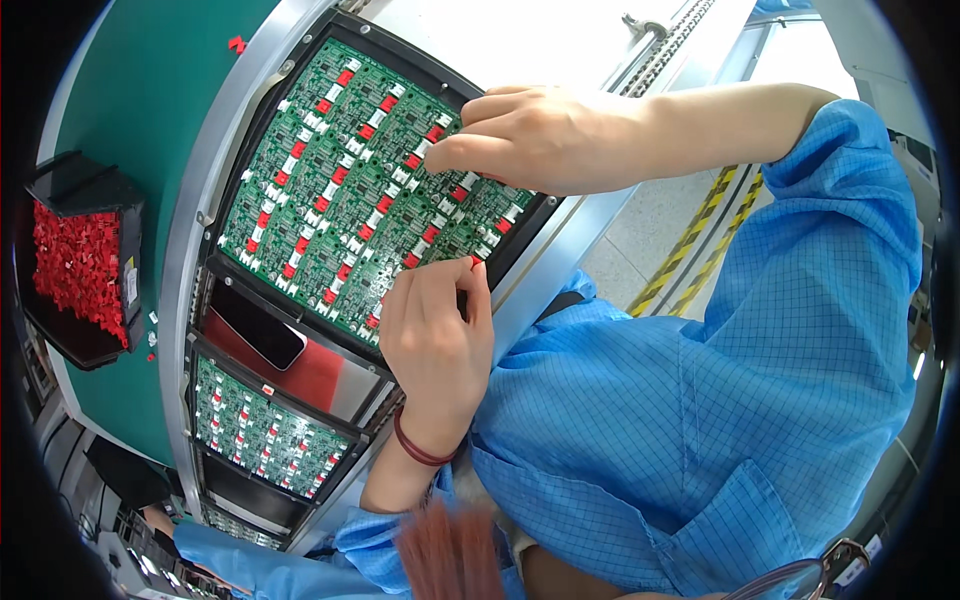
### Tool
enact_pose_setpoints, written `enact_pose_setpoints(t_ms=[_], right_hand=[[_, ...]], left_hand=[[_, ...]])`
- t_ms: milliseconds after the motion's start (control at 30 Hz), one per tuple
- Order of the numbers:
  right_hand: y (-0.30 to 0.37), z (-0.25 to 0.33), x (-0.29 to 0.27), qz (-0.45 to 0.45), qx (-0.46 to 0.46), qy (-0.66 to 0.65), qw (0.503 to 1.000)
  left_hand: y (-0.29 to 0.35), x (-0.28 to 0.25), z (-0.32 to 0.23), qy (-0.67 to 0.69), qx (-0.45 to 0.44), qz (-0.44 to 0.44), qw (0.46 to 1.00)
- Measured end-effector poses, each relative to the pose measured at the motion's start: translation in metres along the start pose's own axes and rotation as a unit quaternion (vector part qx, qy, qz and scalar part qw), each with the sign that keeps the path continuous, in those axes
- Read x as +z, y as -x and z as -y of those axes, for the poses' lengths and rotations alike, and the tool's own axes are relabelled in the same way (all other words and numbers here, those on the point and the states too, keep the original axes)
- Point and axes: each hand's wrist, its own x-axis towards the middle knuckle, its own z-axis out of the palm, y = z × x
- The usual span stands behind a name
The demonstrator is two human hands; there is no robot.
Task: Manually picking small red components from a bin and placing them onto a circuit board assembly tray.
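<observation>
A black-framed tray (232,268) holds a panel of green circuit boards (325,130) with rows of red and white connectors. Over the panel's right side is my right hand (545,140), its fingers curled and the fingertips down among the connectors. Whatever those fingertips grip, if anything, is hidden. My left hand (435,325) rests at the near edge of the panel, thumb and forefinger pinched together. A small red connector (477,262) shows at the tips of that pinch.
On the green work surface (130,400) at the left stands a black bin (130,250) full of red connectors (75,270). A phone (258,335) lies beside the tray, before a second board tray (270,430). Another person's blue sleeve (260,570) shows at lower left.
</observation>
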Motion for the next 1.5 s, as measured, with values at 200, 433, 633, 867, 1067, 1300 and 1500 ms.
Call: enact_pose_setpoints(t_ms=[200, 433, 633, 867, 1067, 1300, 1500], right_hand=[[-0.006, -0.007, -0.005, -0.078, -0.037, 0.014, 0.996], [-0.086, 0.027, -0.014, -0.023, -0.154, 0.025, 0.988], [-0.169, 0.09, 0.032, -0.051, -0.359, 0.095, 0.927], [-0.201, 0.103, 0.035, 0.031, -0.3, 0.106, 0.948], [-0.206, 0.091, 0.029, 0.117, -0.21, 0.112, 0.964], [-0.137, 0.064, -0.067, 0.215, 0.175, 0.234, 0.932], [-0.052, 0.0, -0.058, 0.171, 0.332, 0.141, 0.917]], left_hand=[[0.0, 0.001, 0.003, -0.009, 0.01, -0.002, 1.0], [-0.002, 0.003, 0.001, -0.046, -0.017, 0.022, 0.999], [0.002, 0.002, 0.0, -0.041, 0.022, 0.015, 0.999], [0.015, 0.011, 0.007, 0.082, 0.087, -0.09, 0.989], [0.004, 0.005, -0.001, -0.023, 0.088, 0.007, 0.996], [-0.002, 0.003, -0.003, -0.066, 0.1, -0.009, 0.993], [0.002, 0.003, 0.005, -0.04, 0.074, 0.002, 0.996]])
